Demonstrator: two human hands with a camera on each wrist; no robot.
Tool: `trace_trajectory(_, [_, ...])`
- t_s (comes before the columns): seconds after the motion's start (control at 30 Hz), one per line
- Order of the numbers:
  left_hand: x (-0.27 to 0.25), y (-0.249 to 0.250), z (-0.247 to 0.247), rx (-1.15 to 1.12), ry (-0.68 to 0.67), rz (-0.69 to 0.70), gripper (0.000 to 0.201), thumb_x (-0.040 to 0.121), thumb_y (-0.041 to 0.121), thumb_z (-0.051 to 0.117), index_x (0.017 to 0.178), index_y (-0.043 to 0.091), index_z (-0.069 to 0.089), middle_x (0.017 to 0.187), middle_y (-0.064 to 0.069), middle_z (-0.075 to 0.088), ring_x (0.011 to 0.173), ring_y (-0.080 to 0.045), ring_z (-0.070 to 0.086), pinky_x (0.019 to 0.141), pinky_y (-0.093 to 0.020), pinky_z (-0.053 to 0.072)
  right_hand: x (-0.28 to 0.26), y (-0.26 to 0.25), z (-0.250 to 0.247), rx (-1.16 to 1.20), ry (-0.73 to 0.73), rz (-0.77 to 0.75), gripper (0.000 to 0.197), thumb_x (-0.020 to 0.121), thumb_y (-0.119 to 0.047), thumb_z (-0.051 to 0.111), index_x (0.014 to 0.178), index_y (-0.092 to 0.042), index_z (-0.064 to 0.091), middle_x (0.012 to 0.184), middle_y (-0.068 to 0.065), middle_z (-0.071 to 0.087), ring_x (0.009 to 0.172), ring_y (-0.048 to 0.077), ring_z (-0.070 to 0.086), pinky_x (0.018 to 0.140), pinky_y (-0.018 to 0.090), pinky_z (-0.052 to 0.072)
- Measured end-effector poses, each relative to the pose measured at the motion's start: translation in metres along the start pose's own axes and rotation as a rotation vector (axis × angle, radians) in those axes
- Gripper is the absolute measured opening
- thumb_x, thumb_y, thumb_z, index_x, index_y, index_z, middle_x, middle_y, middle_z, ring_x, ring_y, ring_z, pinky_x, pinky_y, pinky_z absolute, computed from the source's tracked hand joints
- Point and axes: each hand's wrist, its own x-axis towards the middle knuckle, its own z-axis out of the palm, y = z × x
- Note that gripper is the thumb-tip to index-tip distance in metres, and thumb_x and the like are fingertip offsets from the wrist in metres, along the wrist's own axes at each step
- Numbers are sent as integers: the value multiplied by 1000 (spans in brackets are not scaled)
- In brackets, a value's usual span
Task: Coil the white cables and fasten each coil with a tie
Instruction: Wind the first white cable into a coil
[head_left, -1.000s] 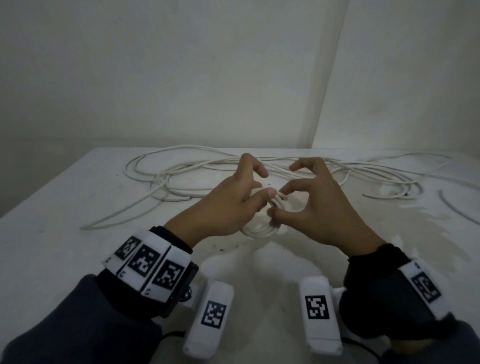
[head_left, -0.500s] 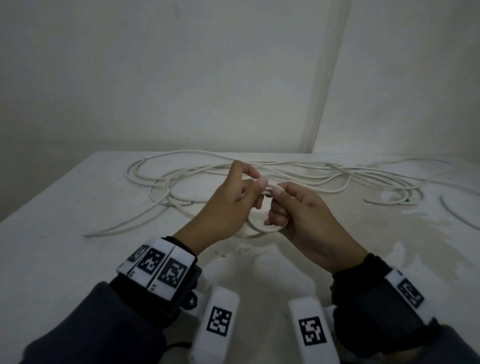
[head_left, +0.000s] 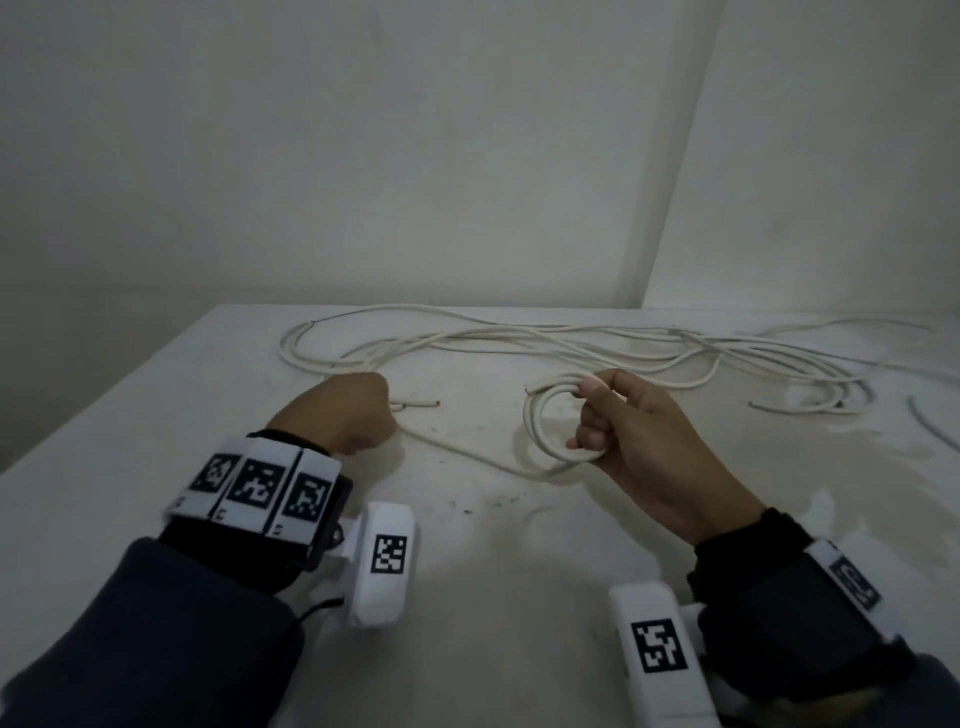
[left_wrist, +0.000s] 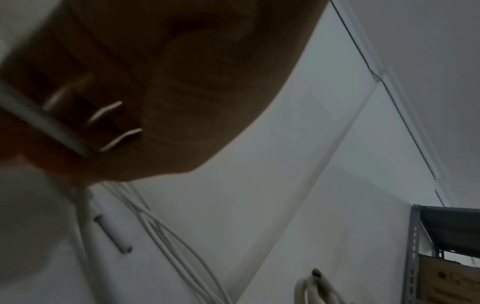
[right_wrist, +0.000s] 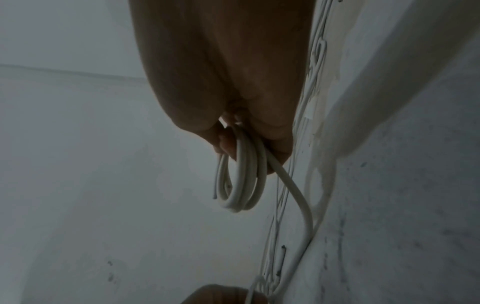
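Observation:
My right hand (head_left: 587, 415) grips a small coil of white cable (head_left: 545, 426) and holds it upright just above the table (head_left: 156, 493). The right wrist view shows the coil (right_wrist: 241, 181) as several turns pinched between thumb and fingers. From the coil a strand (head_left: 467, 457) runs along the table to my left hand (head_left: 384, 410). That hand is curled in a fist round the strand, whose cut end (head_left: 423, 402) sticks out to the right. In the left wrist view the fingers (left_wrist: 109, 111) wrap the cable (left_wrist: 39, 117). No tie is visible.
Several loose white cables (head_left: 519, 343) lie tangled across the back of the table, reaching to the right edge. A short separate piece (head_left: 930, 426) lies at the far right. Walls stand close behind. A metal shelf (left_wrist: 441, 246) shows in the left wrist view.
The hands were together on the coil. Now they are apart: my left hand has moved left with the cable's end section, and my right hand keeps the coil further right.

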Motion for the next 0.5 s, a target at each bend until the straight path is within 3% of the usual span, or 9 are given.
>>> trace_trajectory(0.07, [4, 4, 0, -429, 84, 55, 5, 93, 3, 51, 91, 5, 55, 90, -15, 56, 75, -20, 59, 61, -20, 49, -3, 0, 3, 7, -86, 50, 16, 99, -13, 46, 84, -9, 53, 57, -2, 35, 47, 8, 37, 65, 27, 49])
trace_trajectory(0.1, [3, 10, 2, -729, 123, 91, 15, 91, -2, 51, 78, 6, 50, 78, -12, 50, 65, -16, 54, 53, -16, 47, -4, 0, 5, 18, -134, 75, 18, 98, -13, 46, 82, -9, 54, 59, -1, 35, 48, 9, 37, 67, 29, 49])
trace_trajectory(0.17, [-4, 28, 9, -1302, 97, 109, 21, 91, -8, 46, 75, 6, 46, 73, -11, 49, 66, -16, 55, 58, -19, 50, -8, -3, 9, 84, -232, 119, 26, 97, -13, 46, 73, -12, 57, 60, 1, 34, 49, 10, 37, 71, 32, 49])
trace_trajectory(0.2, [-6, 35, 16, -1410, 77, 142, 17, 92, -8, 44, 80, 4, 49, 75, -11, 54, 70, -17, 57, 63, -23, 51, -11, -4, 11, 148, -277, 139, 30, 95, -14, 46, 69, -14, 60, 60, 1, 34, 50, 10, 37, 70, 31, 50])
trace_trajectory(0.23, [-7, 41, 25, -1388, 43, 210, 15, 93, -6, 44, 84, 3, 50, 77, -9, 58, 71, -16, 57, 65, -25, 48, -13, -6, 14, 227, -317, 161, 33, 94, -14, 46, 65, -16, 62, 61, 1, 33, 50, 10, 37, 66, 28, 51])
trace_trajectory(0.3, [-7, 47, 41, -1085, -4, 377, 16, 94, 0, 48, 82, 6, 55, 75, -7, 62, 70, -15, 54, 67, -29, 43, -15, -7, 22, 367, -369, 191, 34, 93, -14, 44, 65, -15, 63, 62, 2, 33, 52, 10, 38, 57, 23, 50])
trace_trajectory(0.37, [-2, 46, 48, -789, 9, 439, 7, 92, 8, 58, 88, 8, 64, 90, -18, 68, 83, -22, 60, 73, -30, 42, -15, -6, 27, 448, -314, 164, 33, 94, -14, 43, 67, -14, 60, 61, 3, 35, 52, 11, 41, 59, 26, 53])
trace_trajectory(0.43, [1, 41, 45, -588, 148, 365, 22, 85, 26, 69, 99, 9, 70, 93, -9, 68, 92, -21, 62, 70, -22, 39, -10, -4, 27, 495, -183, 108, 24, 94, -15, 44, 73, -13, 54, 58, 2, 39, 51, 11, 47, 80, 39, 57])
trace_trajectory(0.5, [-1, 35, 37, -359, 216, 262, 42, 76, 52, 72, 95, 15, 74, 89, 1, 66, 96, -17, 60, 69, -20, 42, -4, -2, 21, 519, -54, 48, 12, 91, -18, 49, 80, -12, 50, 56, 1, 43, 52, 10, 51, 99, 48, 45])
